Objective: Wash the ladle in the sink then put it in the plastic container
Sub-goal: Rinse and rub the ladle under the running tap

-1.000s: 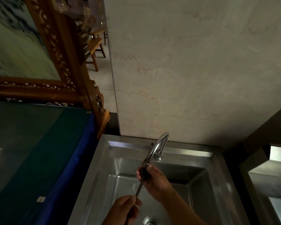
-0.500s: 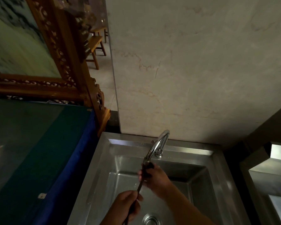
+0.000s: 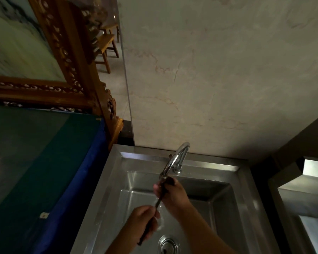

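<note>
The ladle (image 3: 159, 200) is over the sink (image 3: 228, 182), right under the end of the tap (image 3: 174, 159). It looks like a thin dark stick that leans, with its top end up by the spout and its low end down near the drain (image 3: 169, 244). The scoop end is hidden, so it is hard to say which way it faces.

The right hand (image 3: 173, 196) is closed around the top part of the ladle, just below the spout. The left hand (image 3: 142, 221) is closed around the lower part of the handle, with the dark tip poking out below the fist. Both hands hold it tight. Water seems to splash a little between the two hands.

The sink is shiny metal and the round drain sits at the bottom, near the left hand. The tap is a curved silver pipe that stands on the back rim. Behind it is a pale stone wall (image 3: 218, 79). To the left of the sink is a table with a blue and green cloth (image 3: 44, 162). A carved wooden frame (image 3: 66, 57) stands behind that table. Far back there is a small wooden stool (image 3: 106, 46). To the right is another metal box shape (image 3: 301, 198).
</note>
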`<state>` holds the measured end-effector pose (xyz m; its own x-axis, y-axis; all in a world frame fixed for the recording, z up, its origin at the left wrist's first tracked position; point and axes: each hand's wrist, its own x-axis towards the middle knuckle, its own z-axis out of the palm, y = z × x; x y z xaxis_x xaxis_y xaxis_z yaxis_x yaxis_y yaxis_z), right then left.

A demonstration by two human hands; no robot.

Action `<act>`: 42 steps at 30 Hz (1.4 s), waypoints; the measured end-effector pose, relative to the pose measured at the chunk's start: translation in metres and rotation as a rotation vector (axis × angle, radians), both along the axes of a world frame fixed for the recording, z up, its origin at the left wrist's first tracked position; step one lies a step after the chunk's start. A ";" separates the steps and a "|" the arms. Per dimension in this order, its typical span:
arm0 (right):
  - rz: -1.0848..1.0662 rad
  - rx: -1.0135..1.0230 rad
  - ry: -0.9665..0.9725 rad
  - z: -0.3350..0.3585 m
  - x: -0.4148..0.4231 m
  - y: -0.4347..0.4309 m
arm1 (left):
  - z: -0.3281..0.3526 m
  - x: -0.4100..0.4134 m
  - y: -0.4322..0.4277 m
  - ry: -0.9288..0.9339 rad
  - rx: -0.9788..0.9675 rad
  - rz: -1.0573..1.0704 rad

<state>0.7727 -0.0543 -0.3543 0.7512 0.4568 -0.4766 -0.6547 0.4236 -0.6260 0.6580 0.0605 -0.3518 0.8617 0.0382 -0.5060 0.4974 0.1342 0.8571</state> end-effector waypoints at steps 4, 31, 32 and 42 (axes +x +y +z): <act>0.036 -0.042 0.011 -0.001 -0.001 0.000 | -0.008 -0.005 -0.008 0.013 -0.016 0.035; 0.364 -0.970 -0.559 0.011 0.099 0.010 | -0.024 -0.007 0.000 0.021 0.031 0.177; 0.372 -0.989 -0.560 0.010 0.106 0.012 | -0.024 -0.006 0.002 0.015 0.027 0.181; 0.655 -1.317 -0.893 -0.007 0.113 0.007 | -0.025 -0.004 0.008 -0.017 0.049 0.143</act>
